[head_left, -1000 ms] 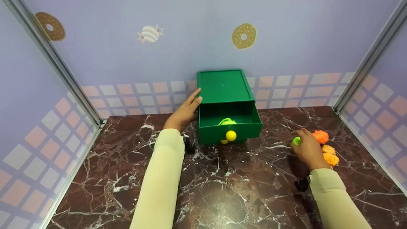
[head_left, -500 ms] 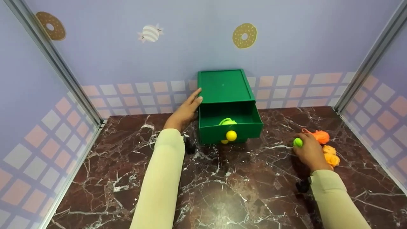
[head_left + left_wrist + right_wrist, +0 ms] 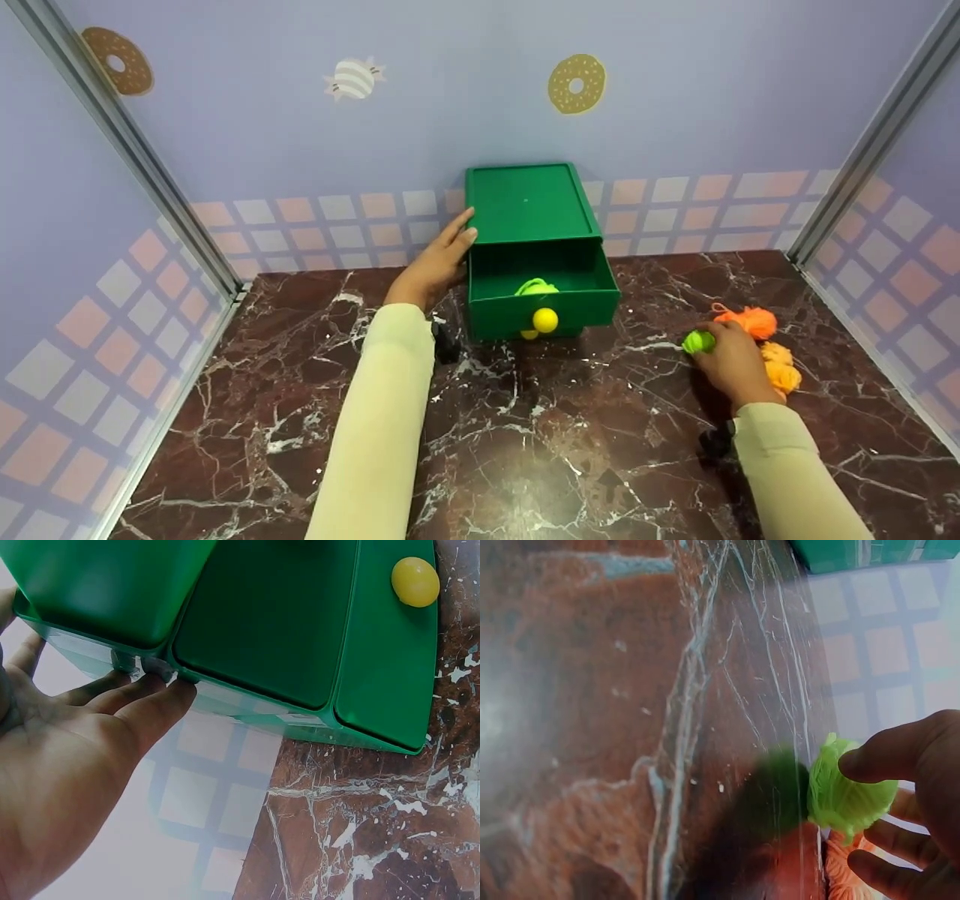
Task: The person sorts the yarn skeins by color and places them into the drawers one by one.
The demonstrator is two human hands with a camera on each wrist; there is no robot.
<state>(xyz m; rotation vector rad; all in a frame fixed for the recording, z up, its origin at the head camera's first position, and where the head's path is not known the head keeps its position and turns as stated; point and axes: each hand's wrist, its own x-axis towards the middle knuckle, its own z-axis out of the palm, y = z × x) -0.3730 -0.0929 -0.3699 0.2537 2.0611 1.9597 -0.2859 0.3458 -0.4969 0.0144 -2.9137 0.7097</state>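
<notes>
My left hand [image 3: 435,262] rests against the left side of a green drawer box [image 3: 532,202]. Extended fingers [image 3: 150,709] touch its side wall in the left wrist view. The box's upper drawer [image 3: 544,306] is pulled out and has a round yellow knob [image 3: 545,320]. Inside it lies a lime-green yarn bundle [image 3: 536,287], partly hidden by the drawer front. At the right, my right hand [image 3: 731,364] pinches a lime-green ball of yarn [image 3: 847,791] between thumb and fingers, close over the tabletop. Behind that hand sits an orange ball of yarn [image 3: 757,322].
Lighter orange yarn balls [image 3: 780,367] lie right of my right hand, partly covered by it. The dark red marble tabletop [image 3: 525,450] is bounded by a patterned back wall [image 3: 465,97] and side panels with metal edge strips. A second yellow knob [image 3: 529,334] shows below the pulled-out drawer.
The green yarn ball has turned in my right fingers and sits slightly lower; the hand has shifted a little, uncovering more of the orange yarn. My left hand and the drawer stay still.
</notes>
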